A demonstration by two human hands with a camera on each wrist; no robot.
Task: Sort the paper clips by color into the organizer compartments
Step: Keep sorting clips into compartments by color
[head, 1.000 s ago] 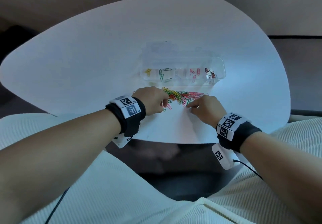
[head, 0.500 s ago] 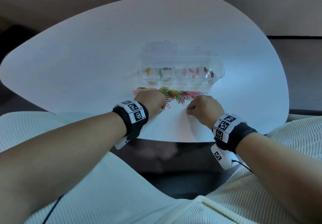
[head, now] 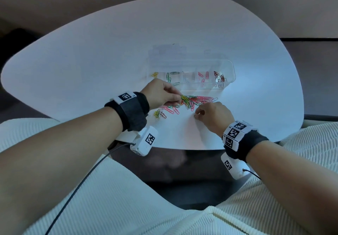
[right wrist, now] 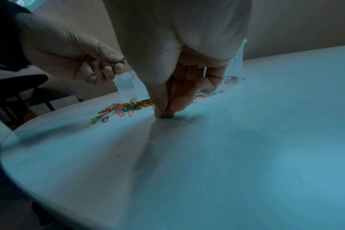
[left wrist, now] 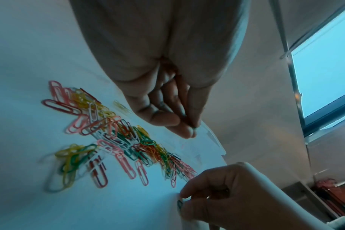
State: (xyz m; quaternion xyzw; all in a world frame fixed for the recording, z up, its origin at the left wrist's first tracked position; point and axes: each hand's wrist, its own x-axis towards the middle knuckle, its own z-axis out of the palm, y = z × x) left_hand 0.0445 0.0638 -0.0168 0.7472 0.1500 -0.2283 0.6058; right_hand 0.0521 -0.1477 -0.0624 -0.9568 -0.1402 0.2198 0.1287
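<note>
A mixed pile of colored paper clips [head: 193, 100] lies on the white table [head: 109, 61], just in front of the clear organizer [head: 232, 70]. Its compartments hold yellow, green, pink and dark red clips. My left hand [head: 180, 98] hovers above the pile's left end and pinches a green clip [right wrist: 119, 61] between thumb and fingertips. My right hand [head: 196, 116] is at the pile's near right side, thumb and forefinger pinching another green clip [right wrist: 166, 116] that lies on the table top.
A few stray yellow, red and pink clips [head: 161, 113] lie left of the pile, under my left wrist. The table's near edge [head: 182, 148] runs close behind both wrists. A dark chair [right wrist: 20, 87] stands beyond the table.
My left hand has risen off the table and shifted forward with a green clip, uncovering stray clips beneath it. My right hand has drawn slightly back from the pile.
</note>
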